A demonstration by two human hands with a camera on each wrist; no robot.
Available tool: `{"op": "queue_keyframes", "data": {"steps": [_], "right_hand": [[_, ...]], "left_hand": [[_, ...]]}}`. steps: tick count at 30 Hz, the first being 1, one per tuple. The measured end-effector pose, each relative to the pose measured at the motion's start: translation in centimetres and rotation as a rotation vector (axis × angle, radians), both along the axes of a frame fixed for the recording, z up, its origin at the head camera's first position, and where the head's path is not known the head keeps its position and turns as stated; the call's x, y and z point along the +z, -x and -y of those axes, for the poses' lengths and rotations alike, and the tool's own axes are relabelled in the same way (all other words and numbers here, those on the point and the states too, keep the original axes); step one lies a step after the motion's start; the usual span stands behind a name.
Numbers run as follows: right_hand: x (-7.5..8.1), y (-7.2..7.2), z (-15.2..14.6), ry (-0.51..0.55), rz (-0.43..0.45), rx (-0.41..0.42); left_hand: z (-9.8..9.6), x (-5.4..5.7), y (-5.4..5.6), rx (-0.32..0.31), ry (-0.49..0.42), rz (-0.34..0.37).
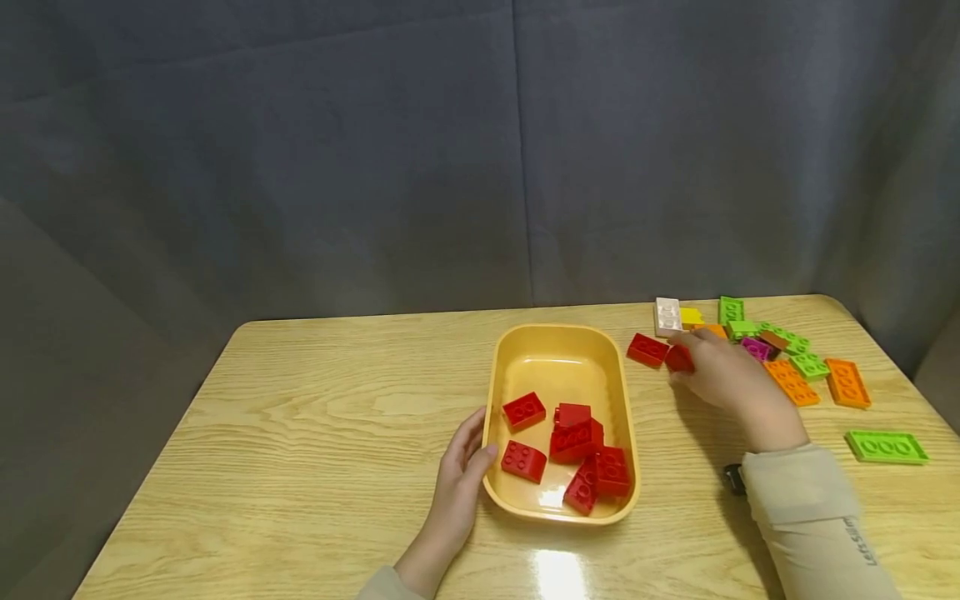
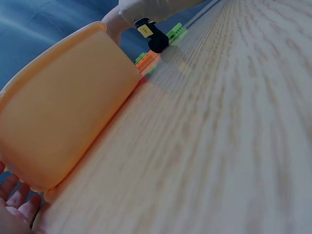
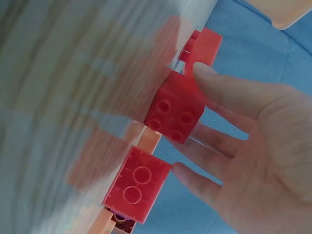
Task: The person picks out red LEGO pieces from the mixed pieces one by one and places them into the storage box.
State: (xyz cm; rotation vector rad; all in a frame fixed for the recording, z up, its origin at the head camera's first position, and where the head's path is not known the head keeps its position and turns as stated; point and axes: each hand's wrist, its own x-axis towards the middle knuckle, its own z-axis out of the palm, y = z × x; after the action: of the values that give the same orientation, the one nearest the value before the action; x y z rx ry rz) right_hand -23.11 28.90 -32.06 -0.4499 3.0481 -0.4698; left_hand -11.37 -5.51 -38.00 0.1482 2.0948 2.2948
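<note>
A yellow plastic bin (image 1: 561, 333) stands on the table with several red toy bricks (image 1: 523, 461) inside. My left hand (image 1: 461, 475) holds the bin's left side, thumb at the rim and fingers against the outer wall. To the right of the bin, my right hand (image 1: 723, 379) pinches a red brick (image 3: 178, 107) between thumb and fingers. Its studs face the camera in the right wrist view. Another red brick (image 1: 648, 350) lies just left of those fingers. Near the little finger in the right wrist view is a further red brick (image 3: 136, 185), its hollow underside showing.
Around and beyond the right hand lie a white brick (image 1: 667, 317), a yellow piece (image 1: 692, 316), and several green and orange plates. One orange plate (image 1: 848, 383) and one green plate (image 1: 887, 447) sit farther right. A dark curtain (image 1: 375, 167) hangs behind the wooden table (image 1: 300, 433).
</note>
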Motion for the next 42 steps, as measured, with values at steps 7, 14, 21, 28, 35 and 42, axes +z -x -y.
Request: {"op": "queue_keyframes", "data": {"steps": [7, 14, 21, 28, 35, 42], "right_hand": [[-0.2, -0.2, 0.3, -0.008, -0.060, 0.024], [-0.4, -0.1, 0.1, -0.004, -0.077, 0.036], [-0.1, -0.2, 0.4, 0.007, -0.098, 0.041], [0.5, -0.4, 0.5, 0.012, -0.087, 0.016], [1.3, -0.7, 0.7, 0.029, -0.137, 0.006], [2.4, -1.4, 1.4, 0.035, -0.189, 0.018]], "left_hand": [[0.0, 0.0, 0.0, -0.001, -0.008, 0.004], [-0.1, 0.1, 0.0, -0.007, -0.008, 0.006], [0.0, 0.1, 0.0, -0.013, -0.012, 0.002], [0.0, 0.1, 0.0, -0.001, 0.003, 0.002], [0.0, 0.0, 0.0, -0.010, -0.007, -0.009], [0.0, 0.0, 0.0, -0.012, -0.016, -0.006]]}}
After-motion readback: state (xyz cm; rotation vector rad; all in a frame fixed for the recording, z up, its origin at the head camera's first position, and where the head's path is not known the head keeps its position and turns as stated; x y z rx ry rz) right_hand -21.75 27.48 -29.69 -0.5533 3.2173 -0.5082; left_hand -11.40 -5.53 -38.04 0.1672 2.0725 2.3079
